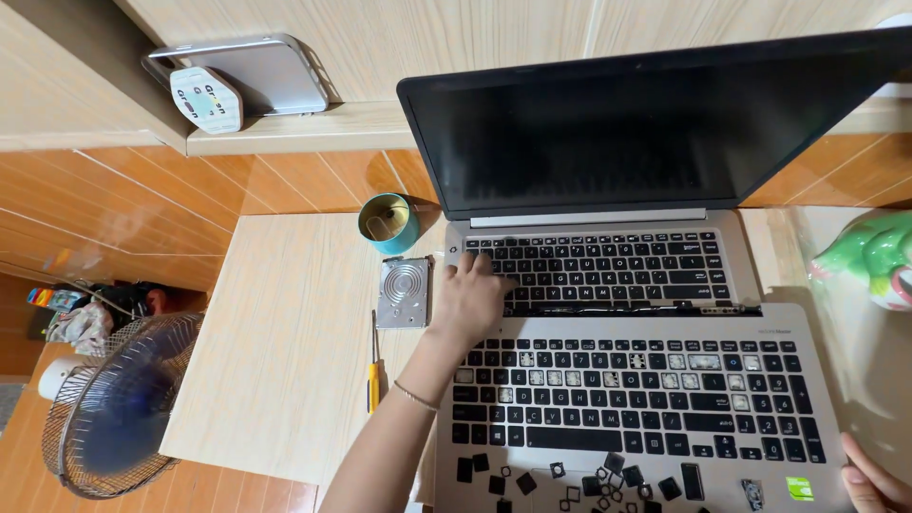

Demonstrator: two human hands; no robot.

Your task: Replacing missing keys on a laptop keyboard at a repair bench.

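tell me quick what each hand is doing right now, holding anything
Left hand: fingers spread on the upper keyboard of the open laptop, holding nothing.
Right hand: only partly in view at the lower laptop edge; grip cannot be told.

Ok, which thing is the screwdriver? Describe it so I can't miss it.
Start at the open laptop on the pale table. Just left of the left hand and its forearm, below the square metal plate, lies the screwdriver: the only long, thin thing there, with a yellow handle.
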